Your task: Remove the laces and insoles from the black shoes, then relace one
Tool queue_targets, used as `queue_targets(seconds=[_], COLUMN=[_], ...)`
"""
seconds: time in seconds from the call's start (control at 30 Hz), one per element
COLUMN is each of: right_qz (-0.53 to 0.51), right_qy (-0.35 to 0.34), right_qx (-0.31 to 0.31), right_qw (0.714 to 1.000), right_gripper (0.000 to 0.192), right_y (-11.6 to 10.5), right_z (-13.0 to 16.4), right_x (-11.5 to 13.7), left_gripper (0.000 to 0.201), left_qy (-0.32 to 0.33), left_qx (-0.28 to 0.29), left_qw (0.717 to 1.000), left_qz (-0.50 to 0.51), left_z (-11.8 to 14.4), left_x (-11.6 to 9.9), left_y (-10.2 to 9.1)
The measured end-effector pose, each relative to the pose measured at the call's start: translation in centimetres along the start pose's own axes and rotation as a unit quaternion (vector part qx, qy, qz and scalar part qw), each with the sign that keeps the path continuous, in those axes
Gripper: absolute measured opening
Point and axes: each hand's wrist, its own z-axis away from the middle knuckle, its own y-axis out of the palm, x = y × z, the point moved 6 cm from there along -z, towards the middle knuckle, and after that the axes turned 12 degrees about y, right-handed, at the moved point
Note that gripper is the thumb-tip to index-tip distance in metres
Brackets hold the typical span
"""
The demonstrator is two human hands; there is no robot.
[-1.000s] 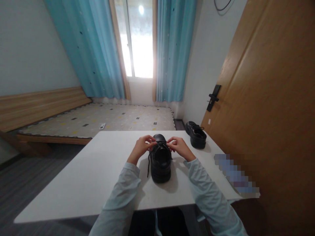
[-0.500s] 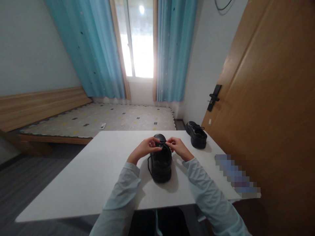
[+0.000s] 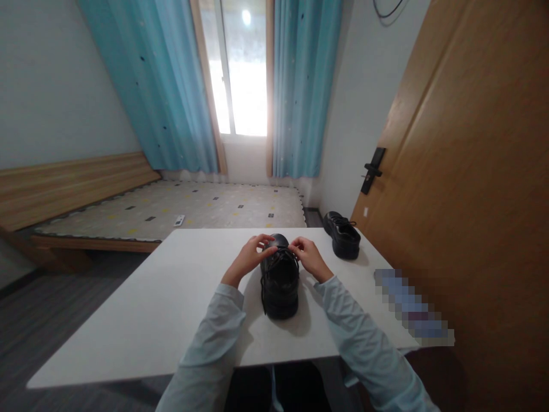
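Note:
A black lace-up shoe [image 3: 281, 294] stands on the white table with its heel towards me and its toe pointing away. My left hand [image 3: 250, 257] is at the shoe's left front. Its thumb reaches over the laces and its fingers are apart from the thumb, near the toe. On the other side, my right hand [image 3: 309, 256] pinches a black shoelace [image 3: 283, 250] between thumb and fingers at the upper lacing. A loose lace end hangs down the shoe's left side. The matching black shoe [image 3: 345, 243] rests further back on the right, laces across its top.
The white table [image 3: 141, 320] carries both shoes and a blurred bluish item [image 3: 409, 306] at its right edge. A wooden door [image 3: 467, 171] stands close on the right. Behind the table is a bed [image 3: 206, 209] with a small white object [image 3: 179, 220] on it.
My left thumb and fingers have moved forward and spread apart. My right hand has shifted slightly forward and left. The hanging lace lies closer to the shoe's side.

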Motion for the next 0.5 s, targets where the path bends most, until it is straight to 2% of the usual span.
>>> queue_targets(seconds=[0.13, 0.3, 0.4, 0.5], right_qz=[0.013, -0.002, -0.043, -0.110], right_qy=[-0.020, -0.016, -0.007, 0.016], right_qx=[-0.022, -0.019, 0.003, 0.051], right_qw=[0.999, 1.000, 0.999, 0.992], right_gripper=[0.014, 0.016, 0.020, 0.022], right_y=[-0.21, -0.06, 0.15, 0.33], right_z=[0.17, -0.02, 0.04, 0.47], right_x=[0.58, 0.51, 0.64, 0.93], left_gripper=[0.042, 0.040, 0.041, 0.040], left_qy=[0.011, -0.005, -0.003, 0.002], left_qx=[0.052, 0.068, 0.064, 0.058], left_qw=[0.999, 0.998, 0.998, 0.998], left_qz=[-0.002, 0.004, 0.001, 0.004], left_z=[0.16, 0.21, 0.23, 0.29], left_x=[0.02, 0.13, 0.35, 0.61], left_y=[0.64, 0.88, 0.85, 0.84])
